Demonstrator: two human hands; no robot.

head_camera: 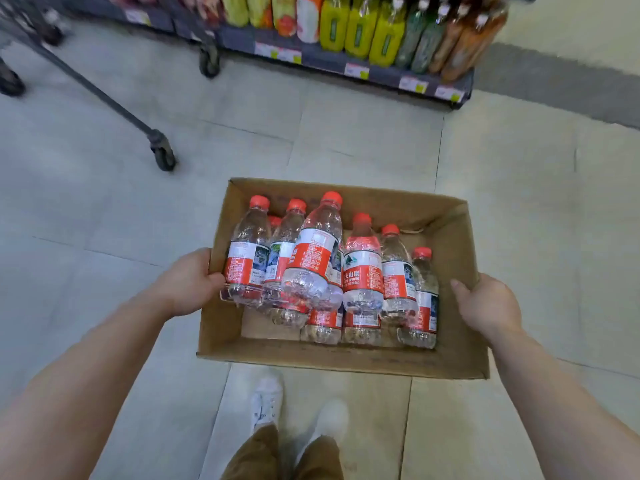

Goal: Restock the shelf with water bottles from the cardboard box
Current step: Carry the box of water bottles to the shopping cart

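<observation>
Head view: my left hand (188, 280) and right hand (485, 306) clamp the cardboard box (332, 358) rims (water bottles (311, 261) inside); open floor (346, 133) before the shelf (346, 69).

One cardboard box (346, 358), seven red caps counted inside.
Seven water bottles (313, 258) told by caps in the box, one cap half hidden; more lying underneath, number unclear. Two hands on the box: left hand (188, 282) at its left wall, right hand (488, 306) at its right wall. Two white shoes (266, 400) below the box. Beyond the box, one shelf (381, 72) with three yellow-green bottles (360, 29), two green bottles (419, 39), the rest too blurred to count. At least three cart wheels (164, 154) up and left of the box.
</observation>
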